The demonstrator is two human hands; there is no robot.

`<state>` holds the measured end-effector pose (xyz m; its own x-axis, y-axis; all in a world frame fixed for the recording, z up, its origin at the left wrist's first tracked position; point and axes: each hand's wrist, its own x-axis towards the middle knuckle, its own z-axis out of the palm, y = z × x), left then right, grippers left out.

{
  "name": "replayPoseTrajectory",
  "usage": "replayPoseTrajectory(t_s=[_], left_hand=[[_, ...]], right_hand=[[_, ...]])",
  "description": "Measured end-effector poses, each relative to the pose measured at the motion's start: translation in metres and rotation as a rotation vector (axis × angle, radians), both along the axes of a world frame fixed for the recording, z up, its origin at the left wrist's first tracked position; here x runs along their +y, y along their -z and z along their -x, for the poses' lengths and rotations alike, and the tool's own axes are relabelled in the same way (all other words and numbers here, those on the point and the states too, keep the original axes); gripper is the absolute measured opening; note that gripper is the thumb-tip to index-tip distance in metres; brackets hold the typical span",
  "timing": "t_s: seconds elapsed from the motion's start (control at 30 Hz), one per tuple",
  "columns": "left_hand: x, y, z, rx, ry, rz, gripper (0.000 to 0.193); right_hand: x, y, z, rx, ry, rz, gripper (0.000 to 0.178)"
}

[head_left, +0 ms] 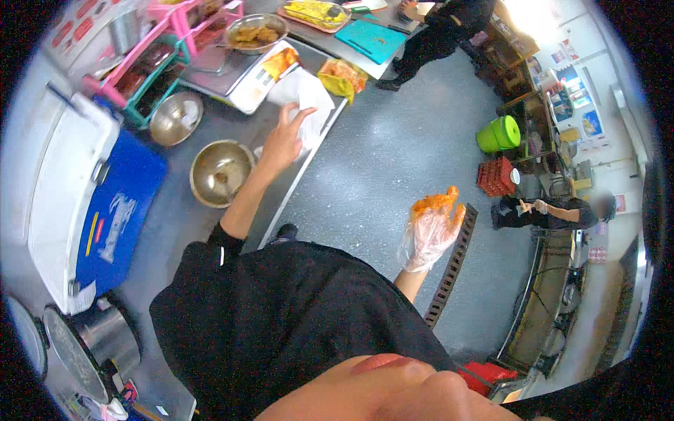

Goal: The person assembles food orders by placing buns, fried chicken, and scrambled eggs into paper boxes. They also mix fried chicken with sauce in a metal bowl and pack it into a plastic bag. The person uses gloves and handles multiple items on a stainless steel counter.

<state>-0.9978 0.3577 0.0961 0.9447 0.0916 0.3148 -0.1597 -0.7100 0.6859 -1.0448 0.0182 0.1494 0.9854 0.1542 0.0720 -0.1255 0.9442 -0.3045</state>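
Note:
My left hand point(284, 140), bare, reaches over the steel counter by a crumpled white sheet point(312, 98), paper or plastic. Its thumb and a finger stand apart; the other fingers are partly hidden, and whether they touch the sheet is unclear. Away from the counter, my right hand point(432, 231) is raised over the floor in a clear plastic glove, its fingers apart and coated in orange sauce or batter. Nothing shows in its grasp. A steel bowl point(222, 173) with brown residue sits left of my left forearm, and a smaller bowl point(175, 118) stands behind it.
Farther along the counter are a bowl of brown food point(256, 34), a yellow-and-red packet point(342, 78) and a teal cutting board point(370, 36). A blue cooler point(123, 203) stands at left. Two people work beyond, near a green bucket point(499, 134) and red crate point(496, 176).

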Motion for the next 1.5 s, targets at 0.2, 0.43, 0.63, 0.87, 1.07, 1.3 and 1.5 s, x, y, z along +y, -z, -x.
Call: replayPoseTrajectory(t_s=[0.2, 0.43, 0.63, 0.87, 1.07, 1.3, 1.5], left_hand=[[-0.085, 0.010, -0.146, 0.138, 0.458, -0.353, 0.074], [-0.213, 0.065, -0.306, 0.294, 0.847, 0.331, 0.103], [-0.282, 0.065, -0.412, 0.392, 0.797, 0.698, 0.103], [-0.235, 0.077, -0.564, 0.250, 0.259, 1.003, 0.055], [-0.173, 0.090, -0.731, -0.042, -0.166, 1.198, 0.047], [-0.108, 0.125, -0.949, -0.309, -0.378, 1.552, 0.056], [-0.074, 0.196, -1.113, -0.438, -0.636, 1.222, 0.050]], right_hand=[[-0.041, -0.003, -0.134, -0.016, -0.007, -0.013, 0.040], [-0.076, 0.022, -0.363, -0.156, -0.141, -0.303, 0.037], [-0.057, 0.041, -0.587, -0.178, -0.268, -0.421, 0.038], [-0.039, 0.062, -0.761, -0.108, -0.356, -0.362, 0.039], [-0.022, 0.042, -0.889, -0.093, -0.415, -0.274, 0.038], [-0.025, 0.056, -0.998, -0.082, -0.500, -0.142, 0.038], [-0.017, 0.084, -1.089, 0.052, -0.556, -0.126, 0.040]])
